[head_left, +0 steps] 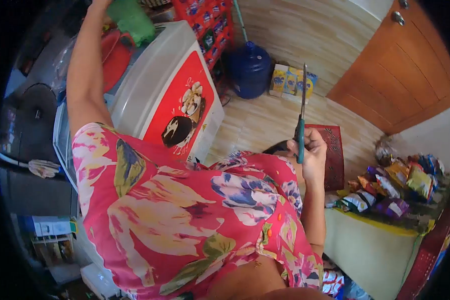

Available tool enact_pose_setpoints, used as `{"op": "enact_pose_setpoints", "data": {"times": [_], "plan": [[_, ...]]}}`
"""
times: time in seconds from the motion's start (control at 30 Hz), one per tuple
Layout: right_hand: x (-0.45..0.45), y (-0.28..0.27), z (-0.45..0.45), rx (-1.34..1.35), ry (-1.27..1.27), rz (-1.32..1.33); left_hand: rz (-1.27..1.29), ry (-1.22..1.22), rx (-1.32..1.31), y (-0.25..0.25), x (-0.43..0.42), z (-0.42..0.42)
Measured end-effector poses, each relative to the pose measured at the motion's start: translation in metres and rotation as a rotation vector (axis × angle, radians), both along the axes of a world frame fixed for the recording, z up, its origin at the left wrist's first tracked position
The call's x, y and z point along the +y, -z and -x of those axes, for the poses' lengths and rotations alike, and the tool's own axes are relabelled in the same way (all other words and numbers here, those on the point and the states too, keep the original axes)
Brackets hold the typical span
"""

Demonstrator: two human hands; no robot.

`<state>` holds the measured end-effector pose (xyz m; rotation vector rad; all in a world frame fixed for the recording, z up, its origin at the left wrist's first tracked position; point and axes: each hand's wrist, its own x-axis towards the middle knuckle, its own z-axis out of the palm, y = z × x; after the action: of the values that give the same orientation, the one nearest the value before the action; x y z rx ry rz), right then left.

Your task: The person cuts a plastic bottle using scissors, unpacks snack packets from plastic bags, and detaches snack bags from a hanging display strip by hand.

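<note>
At the freezer's (177, 97) far end: left hand (101, 3), cropped, grip cannot be told; just beside it, green bag (132, 22). Right of the freezer: blue jug (248, 72); scissors (301, 125), handle pinched by thumb and fingers of right hand (313, 150); farthest right, snack packets (395, 182).

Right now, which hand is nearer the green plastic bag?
Left. The left hand, cut by the frame, is close beside the bag; the right hand, holding a teal-handled tool, is far off, past the freezer.
</note>
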<state>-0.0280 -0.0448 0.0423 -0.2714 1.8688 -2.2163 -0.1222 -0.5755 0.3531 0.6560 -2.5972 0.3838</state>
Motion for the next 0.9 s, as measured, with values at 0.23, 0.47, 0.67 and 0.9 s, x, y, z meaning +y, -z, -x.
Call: {"op": "enact_pose_setpoints", "data": {"times": [0.23, 0.47, 0.67, 0.9], "plan": [[0.017, 0.016, -0.009, 0.014, 0.055, 0.036, 0.321, -0.153, -0.079, 0.01, 0.028, 0.028], [0.053, -0.006, -0.029, -0.018, 0.207, 0.171, -0.116, 0.943, -0.003, 0.086, 0.234, 0.05], [0.063, -0.015, -0.054, 0.116, 0.302, 0.392, -0.678, 1.677, -0.518, 0.171, 0.426, -0.019], [0.094, -0.041, -0.108, 0.119, 0.661, 0.248, -1.567, 2.023, -1.107, 0.213, 0.545, -0.053]]}}
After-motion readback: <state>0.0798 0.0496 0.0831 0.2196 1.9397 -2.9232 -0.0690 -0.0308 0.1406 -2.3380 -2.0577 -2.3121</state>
